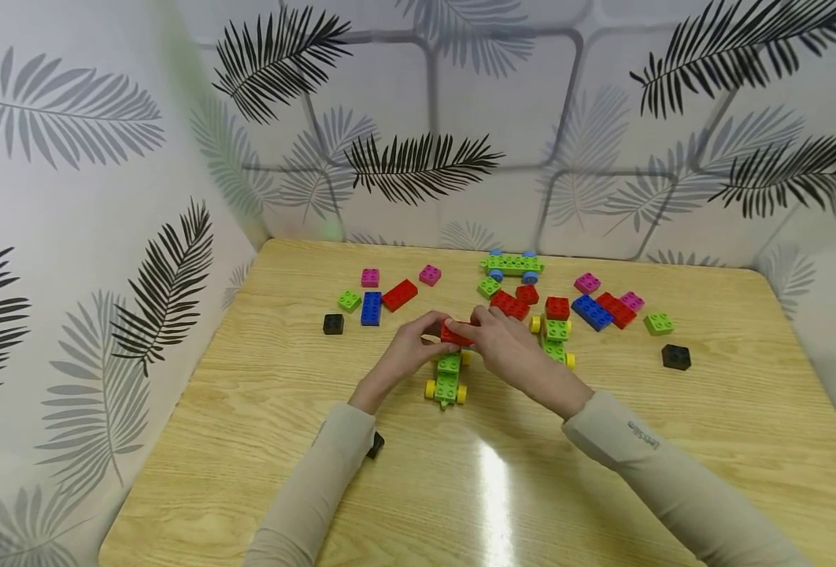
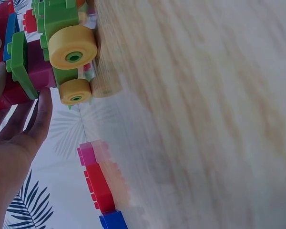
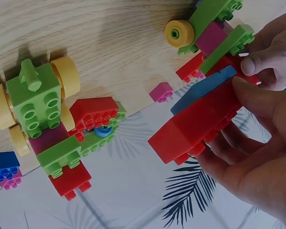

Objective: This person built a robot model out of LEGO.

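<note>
A green toy car base [image 1: 448, 386] with yellow wheels stands mid-table, with a stack of bricks on its far end: magenta [image 2: 40, 66], then green [image 2: 20, 62], with blue and red above. My left hand [image 1: 405, 350] grips a red brick [image 2: 14, 93] of this stack, its thumb and fingers on opposite sides. From the right, my right hand [image 1: 506, 340] pinches a long red brick [image 3: 195, 121] between thumb and fingers. A blue brick [image 3: 200, 90] lies flat against its underside. The right hand partly hides the long brick in the head view.
To the right stands a second green car [image 1: 554, 350] with yellow wheels and a red brick [image 1: 557, 308] on top. A green base with blue wheels [image 1: 513, 266] is at the back edge. Loose bricks lie on both sides; a black brick [image 1: 375, 445] is beside the left forearm.
</note>
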{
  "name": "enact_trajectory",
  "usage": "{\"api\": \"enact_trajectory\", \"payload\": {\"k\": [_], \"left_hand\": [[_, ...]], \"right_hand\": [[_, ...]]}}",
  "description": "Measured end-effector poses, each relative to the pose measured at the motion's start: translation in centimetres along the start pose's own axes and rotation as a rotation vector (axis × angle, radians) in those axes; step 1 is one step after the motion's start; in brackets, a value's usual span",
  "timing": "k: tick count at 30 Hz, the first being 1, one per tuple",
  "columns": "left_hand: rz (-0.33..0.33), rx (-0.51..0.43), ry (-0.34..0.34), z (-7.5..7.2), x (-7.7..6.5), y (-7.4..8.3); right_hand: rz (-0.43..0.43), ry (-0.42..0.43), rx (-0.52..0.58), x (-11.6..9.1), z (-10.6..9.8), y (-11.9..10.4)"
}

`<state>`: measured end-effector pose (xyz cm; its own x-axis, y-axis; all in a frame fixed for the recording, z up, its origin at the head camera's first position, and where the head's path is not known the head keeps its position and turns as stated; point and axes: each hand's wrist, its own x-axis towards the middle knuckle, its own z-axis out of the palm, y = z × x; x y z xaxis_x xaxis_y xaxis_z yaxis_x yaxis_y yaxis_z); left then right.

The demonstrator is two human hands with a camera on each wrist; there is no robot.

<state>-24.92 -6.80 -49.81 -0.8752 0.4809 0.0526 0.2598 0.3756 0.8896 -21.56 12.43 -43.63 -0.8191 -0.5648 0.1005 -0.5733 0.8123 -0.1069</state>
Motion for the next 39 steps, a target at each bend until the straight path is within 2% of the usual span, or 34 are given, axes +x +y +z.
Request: {"api": "enact_trajectory", "payload": {"k": [8,16,21,24,28,30,35,39], "left_hand": [[-0.004,0.024,-0.015,0.0,0.2,0.1],[0.040,0.041,0.002,0.0,0.4,-0.3],[0.039,0.047,0.012,0.1,0.4,-0.5],[0.027,0.058,0.020,0.1,0.4,-0.5],[0.011,0.064,0.030,0.2,0.3,-0.4],[0.004,0.061,0.034,0.3,0.2,-0.4],[0.000,0.061,0.041,0.4,0.1,-0.4],[-0.004,0.067,0.052,0.4,0.1,-0.5]], "right_hand": [[0.001,0.010,0.010,-0.1,0.0,0.3],[-0.014,0.037,0.013,-0.4,0.3,0.7],[-0.021,0.076,0.110,-0.9,0.1,1.1],[-0.006,0.148,0.192,-1.4,-0.6,2.2],[0.062,0.251,0.224,-2.4,-1.6,4.8],[0.136,0.255,0.245,-3.2,-1.9,6.4],[0.344,0.136,0.361,-5.3,-1.8,9.5],[0.382,0.071,0.421,-6.5,-1.2,10.6]]}}
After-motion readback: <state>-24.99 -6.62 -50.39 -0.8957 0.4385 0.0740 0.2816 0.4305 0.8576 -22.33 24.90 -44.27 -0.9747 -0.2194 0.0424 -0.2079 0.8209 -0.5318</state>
